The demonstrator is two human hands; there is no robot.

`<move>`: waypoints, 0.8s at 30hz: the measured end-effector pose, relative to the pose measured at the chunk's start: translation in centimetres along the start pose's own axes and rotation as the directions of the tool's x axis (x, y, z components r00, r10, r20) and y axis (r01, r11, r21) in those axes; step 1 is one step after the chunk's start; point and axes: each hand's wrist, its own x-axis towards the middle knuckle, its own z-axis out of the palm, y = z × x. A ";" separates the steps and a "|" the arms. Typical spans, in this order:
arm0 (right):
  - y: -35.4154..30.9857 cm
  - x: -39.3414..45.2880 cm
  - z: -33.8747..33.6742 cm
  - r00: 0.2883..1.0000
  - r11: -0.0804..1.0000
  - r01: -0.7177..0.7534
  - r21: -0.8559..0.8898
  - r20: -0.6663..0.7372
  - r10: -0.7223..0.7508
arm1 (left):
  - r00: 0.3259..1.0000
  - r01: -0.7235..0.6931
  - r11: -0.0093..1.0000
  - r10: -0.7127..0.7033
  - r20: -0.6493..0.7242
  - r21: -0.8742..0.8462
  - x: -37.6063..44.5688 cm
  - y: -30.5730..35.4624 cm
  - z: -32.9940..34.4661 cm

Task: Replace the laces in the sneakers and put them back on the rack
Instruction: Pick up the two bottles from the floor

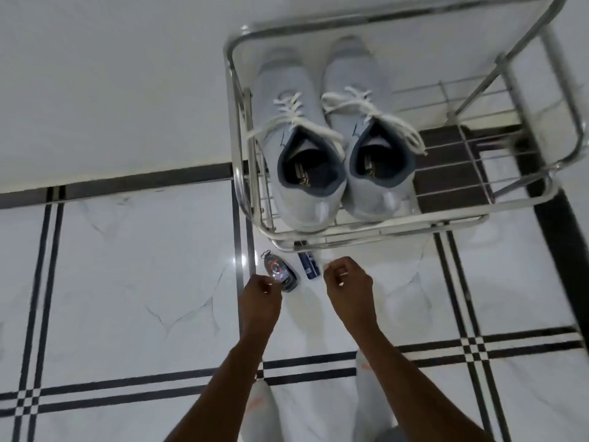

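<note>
Nearest the camera, two bare forearms reach forward over the white tiled floor (127, 282) with its black stripes, above two feet in pale socks. The left hand (262, 290) has its fingers curled loosely inward and holds nothing. The right hand (347, 282) is likewise loosely curled and empty, with a ring on one finger. Just beyond the hands, on the floor, lie a small dark packet (280, 272) and a small blue bottle (308, 264). Farther off stands the chrome wire rack (366, 232). On its top shelf the two light grey sneakers (334, 148) sit side by side, heels toward the person, their white laces (298, 114) threaded and lying loose.
</note>
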 end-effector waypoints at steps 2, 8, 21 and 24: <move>3.8 1.9 4.0 0.999 0.999 -0.013 -0.040 0.039 0.014 | 1.000 0.014 1.000 -0.014 0.014 0.022 2.9 -2.3 2.6; 11.7 7.8 12.3 0.975 0.939 -0.008 -0.343 0.208 0.084 | 0.996 0.084 0.994 -0.082 -0.034 0.074 10.7 -6.1 8.5; 5.2 1.6 8.0 0.940 0.928 0.025 -0.372 0.324 0.104 | 0.995 0.096 0.995 -0.095 -0.042 0.022 4.7 -4.2 1.6; -0.4 -2.8 4.7 0.943 0.953 0.007 -0.303 0.318 0.094 | 0.994 0.089 0.996 -0.090 -0.054 -0.019 0.0 -1.7 -3.7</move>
